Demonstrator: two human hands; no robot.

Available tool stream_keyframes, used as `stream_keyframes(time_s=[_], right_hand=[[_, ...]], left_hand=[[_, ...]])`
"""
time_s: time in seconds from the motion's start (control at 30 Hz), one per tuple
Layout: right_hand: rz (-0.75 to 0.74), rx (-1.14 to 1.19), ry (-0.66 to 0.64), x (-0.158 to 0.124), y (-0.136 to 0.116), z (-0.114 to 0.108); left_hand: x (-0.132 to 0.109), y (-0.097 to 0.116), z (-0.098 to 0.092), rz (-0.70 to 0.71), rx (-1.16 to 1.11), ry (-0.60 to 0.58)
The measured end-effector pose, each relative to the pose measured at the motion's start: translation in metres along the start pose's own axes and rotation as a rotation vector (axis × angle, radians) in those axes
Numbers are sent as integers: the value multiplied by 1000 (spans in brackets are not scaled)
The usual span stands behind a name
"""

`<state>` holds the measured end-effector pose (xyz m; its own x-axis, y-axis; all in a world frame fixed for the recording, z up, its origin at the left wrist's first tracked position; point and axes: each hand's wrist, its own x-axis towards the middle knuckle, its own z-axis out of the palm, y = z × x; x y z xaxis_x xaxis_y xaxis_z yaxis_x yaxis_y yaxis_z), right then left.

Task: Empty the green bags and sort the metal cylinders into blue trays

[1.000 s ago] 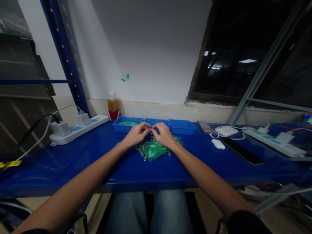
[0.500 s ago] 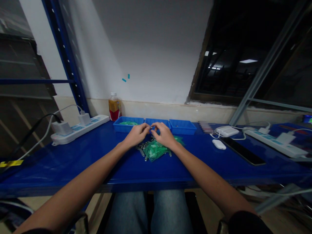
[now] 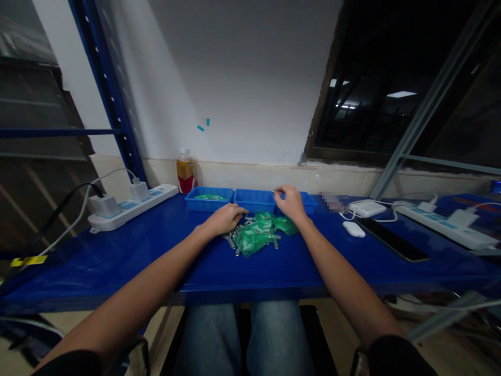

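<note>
Green glossy packets (image 3: 256, 235) lie heaped with silvery pins (image 3: 231, 242); left hand (image 3: 225, 218) grip slack, right hand (image 3: 290, 201) grip unclear

Head view, down over blue workbench (image 3: 117, 250)

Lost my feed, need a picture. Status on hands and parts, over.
Left hand on the left edge of the green packets. Right hand over the blue trays, grip unclear. Nothing blocking either hand.
</note>
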<state>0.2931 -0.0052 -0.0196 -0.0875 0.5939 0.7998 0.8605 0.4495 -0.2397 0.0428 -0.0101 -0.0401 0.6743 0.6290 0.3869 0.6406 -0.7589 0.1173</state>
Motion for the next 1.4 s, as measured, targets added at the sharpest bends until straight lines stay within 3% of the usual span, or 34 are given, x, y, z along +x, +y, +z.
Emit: stream_keyframes(time_s=[0.23,0.47,0.57,0.67,0.87,1.23,1.4], right_hand=[[251,-247,-92,-3,39,-8],[350,-355,-126,-5,42,-13],[276,-275,-71,-3,26,-13],[110,-70,-58,-2,-5,-6],[-233,224,-244,-13,-60,10],[-246,191,-287,-19,-64,13],[-195,210,-275,-18,-65,13]], left_hand=[[0,1,-4,-129,73,-54],[-3,-3,-3,-156,15,-20],[-2,2,-4,-186,-75,16],[-1,10,-11,-192,-168,81],[0,18,-26,-211,-261,186],[-1,17,-27,-214,-260,178],[-2,15,-25,-142,-365,182]])
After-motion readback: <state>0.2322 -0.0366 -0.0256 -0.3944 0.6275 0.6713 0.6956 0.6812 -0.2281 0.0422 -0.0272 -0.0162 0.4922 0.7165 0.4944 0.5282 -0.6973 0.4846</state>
